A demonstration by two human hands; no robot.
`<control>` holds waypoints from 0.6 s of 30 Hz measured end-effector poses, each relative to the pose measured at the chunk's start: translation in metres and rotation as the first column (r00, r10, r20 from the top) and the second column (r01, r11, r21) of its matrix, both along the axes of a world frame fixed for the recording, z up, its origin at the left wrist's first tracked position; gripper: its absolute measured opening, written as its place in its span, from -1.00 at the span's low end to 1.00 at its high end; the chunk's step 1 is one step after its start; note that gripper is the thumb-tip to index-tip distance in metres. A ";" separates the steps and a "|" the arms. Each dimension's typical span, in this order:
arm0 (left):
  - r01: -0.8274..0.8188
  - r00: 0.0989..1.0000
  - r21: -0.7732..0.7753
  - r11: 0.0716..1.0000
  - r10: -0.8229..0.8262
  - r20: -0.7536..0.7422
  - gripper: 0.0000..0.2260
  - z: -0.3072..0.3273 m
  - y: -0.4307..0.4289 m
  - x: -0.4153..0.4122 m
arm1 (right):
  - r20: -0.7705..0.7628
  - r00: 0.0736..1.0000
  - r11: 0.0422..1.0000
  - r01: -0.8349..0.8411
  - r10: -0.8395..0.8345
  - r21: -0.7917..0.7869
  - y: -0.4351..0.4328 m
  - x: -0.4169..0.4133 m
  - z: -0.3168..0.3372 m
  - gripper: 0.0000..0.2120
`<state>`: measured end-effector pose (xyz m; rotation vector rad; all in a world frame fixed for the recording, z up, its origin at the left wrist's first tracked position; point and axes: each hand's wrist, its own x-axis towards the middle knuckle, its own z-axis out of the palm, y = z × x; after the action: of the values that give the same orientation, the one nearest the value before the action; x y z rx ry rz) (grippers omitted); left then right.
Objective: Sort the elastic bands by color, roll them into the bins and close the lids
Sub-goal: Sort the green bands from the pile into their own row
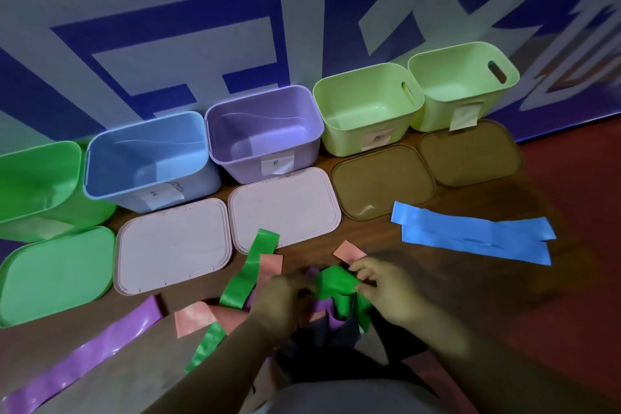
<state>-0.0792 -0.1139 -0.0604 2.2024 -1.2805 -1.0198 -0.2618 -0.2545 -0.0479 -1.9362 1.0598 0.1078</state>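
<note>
1. Fingers (360,270) of the right hand (383,294) and of the left hand (285,296) pinched a crumpled green band (336,284) between them, just above the floor (554,312) near its front edge.
2. The band's long axis ran hand to hand, its ends trailing down.
3. The green bin (40,175) stood open at the far-left corner, on the left hand's side; rolling probably came first.

Five bins (201,185), five lids (173,245), perhaps ten bands (470,235)

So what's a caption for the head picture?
Left hand and right hand hold a green band before five open bins.
</note>
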 end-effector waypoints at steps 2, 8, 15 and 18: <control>-0.079 0.996 -0.012 0.997 0.079 -0.044 -0.76 0.008 -0.003 0.003 | 0.061 0.997 0.997 0.037 -0.042 0.070 -0.004 -0.001 0.004 -0.73; -0.350 0.890 -0.167 0.922 0.271 -0.365 -0.83 0.053 -0.011 0.026 | 0.251 0.958 0.951 0.060 -0.140 0.302 -0.020 0.005 0.030 -0.76; -0.423 0.861 -0.339 0.841 0.256 -0.439 -0.84 0.109 -0.034 0.042 | 0.411 0.905 0.913 -0.071 -0.111 0.402 -0.028 0.033 0.052 -0.75; -0.479 0.833 -0.360 0.801 0.285 -0.474 -0.85 0.121 -0.039 0.048 | 0.454 0.881 0.908 -0.077 -0.132 0.413 -0.026 0.044 0.058 -0.72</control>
<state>-0.0311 -0.1529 0.0602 1.6708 -0.7354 -0.8248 -0.2175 -0.2801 0.0104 -1.4458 0.6645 -0.1429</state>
